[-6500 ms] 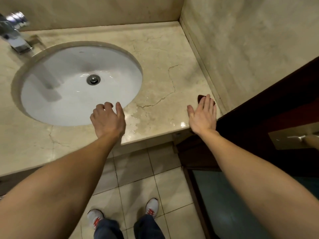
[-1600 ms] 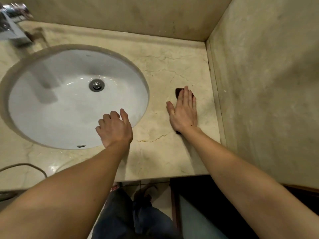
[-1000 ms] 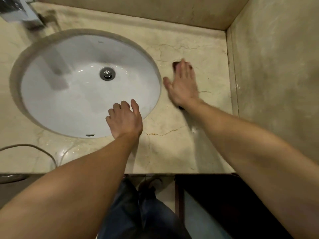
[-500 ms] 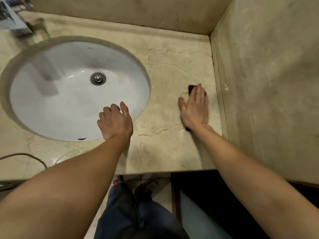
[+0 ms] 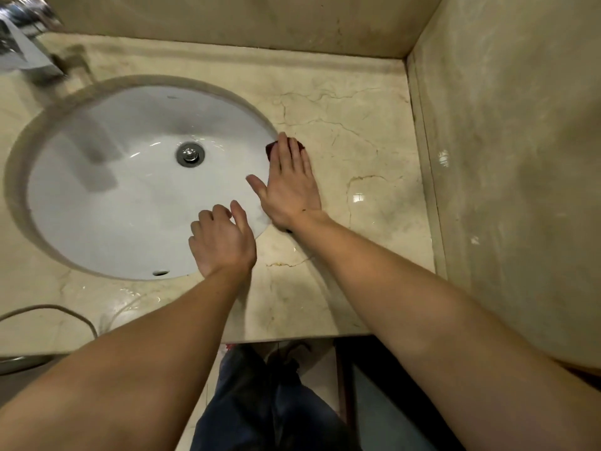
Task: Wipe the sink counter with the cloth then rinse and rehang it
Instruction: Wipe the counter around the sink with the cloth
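While pressing flat, fingers spread, right hand point(image 5: 291, 187) pins dark red cloth point(image 5: 270, 147) beneath fingertips at basin point(image 5: 97, 196) rim | left hand point(image 5: 222, 242) loosely curled alongside | risk: cloth slipping off wet counter point(image 5: 357, 131) into basin.

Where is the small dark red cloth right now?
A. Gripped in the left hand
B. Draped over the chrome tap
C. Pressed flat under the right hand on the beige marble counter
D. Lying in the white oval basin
C: the dark red cloth peeks out beneath the flat right hand on the beige marble counter, beside the basin rim.
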